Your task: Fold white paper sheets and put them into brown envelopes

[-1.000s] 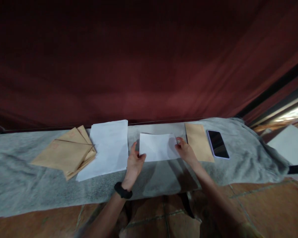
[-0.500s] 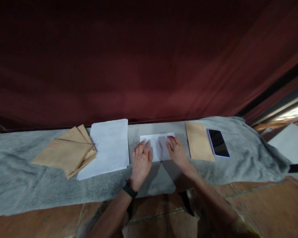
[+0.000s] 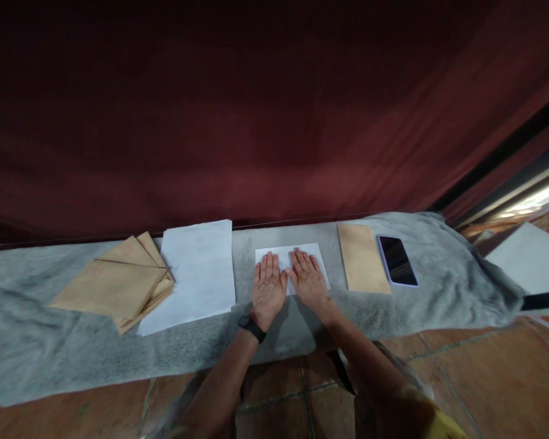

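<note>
White paper (image 3: 284, 258) flat beneath left hand (image 3: 268, 289) and right hand (image 3: 309, 281), layers unclear

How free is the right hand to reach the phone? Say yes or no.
Likely yes: the right hand rests on the paper, and only a flat envelope lies between that hand and the phone.

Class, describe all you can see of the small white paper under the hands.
The small white paper is a plain oblong, its visible parts unmarked. It lies flat on the grey cloth, long sides crosswise, between a stack of larger white sheets and a brown envelope. The left hand and right hand rest on it, palms down, hiding much of its middle; whether it is folded is unclear.
</note>
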`<state>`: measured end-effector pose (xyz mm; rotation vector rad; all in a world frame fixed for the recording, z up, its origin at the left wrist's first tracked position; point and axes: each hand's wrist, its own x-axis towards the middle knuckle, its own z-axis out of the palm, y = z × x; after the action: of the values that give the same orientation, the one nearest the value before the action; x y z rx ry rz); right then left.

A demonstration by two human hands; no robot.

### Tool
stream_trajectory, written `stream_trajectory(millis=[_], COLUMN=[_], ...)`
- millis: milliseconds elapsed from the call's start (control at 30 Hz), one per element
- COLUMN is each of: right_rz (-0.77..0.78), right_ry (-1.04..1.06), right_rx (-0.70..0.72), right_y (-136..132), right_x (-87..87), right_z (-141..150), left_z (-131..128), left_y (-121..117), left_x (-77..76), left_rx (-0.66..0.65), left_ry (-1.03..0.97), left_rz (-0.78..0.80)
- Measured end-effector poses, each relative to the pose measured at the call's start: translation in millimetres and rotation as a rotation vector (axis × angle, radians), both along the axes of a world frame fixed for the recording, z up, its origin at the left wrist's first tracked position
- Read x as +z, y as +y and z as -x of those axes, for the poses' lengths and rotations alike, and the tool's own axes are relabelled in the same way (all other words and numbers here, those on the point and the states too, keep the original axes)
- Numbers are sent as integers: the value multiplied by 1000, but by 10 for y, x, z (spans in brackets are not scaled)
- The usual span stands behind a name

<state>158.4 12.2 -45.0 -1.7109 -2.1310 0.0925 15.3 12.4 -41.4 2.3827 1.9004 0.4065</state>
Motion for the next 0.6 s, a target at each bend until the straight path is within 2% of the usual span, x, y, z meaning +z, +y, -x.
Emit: stream_trajectory(millis=[167,400,500,600], right_rz=[-36,-18,-17,20], right_ry=[-28,-32,15,76], right_rx=[-124,-296,-278,-121], right_y=[35,33,83,150], right_x=[-34,-25,44,106], right_z=[-152,-311,-237,-74], left_z=[114,105,-20,-180], left_y=[44,66,111,160], left_x=[19,159,190,173], left_rx=[93,193,96,-55], left_ry=[-16,-60,-77,-49], left_rz=[-18,-14,-48,-8])
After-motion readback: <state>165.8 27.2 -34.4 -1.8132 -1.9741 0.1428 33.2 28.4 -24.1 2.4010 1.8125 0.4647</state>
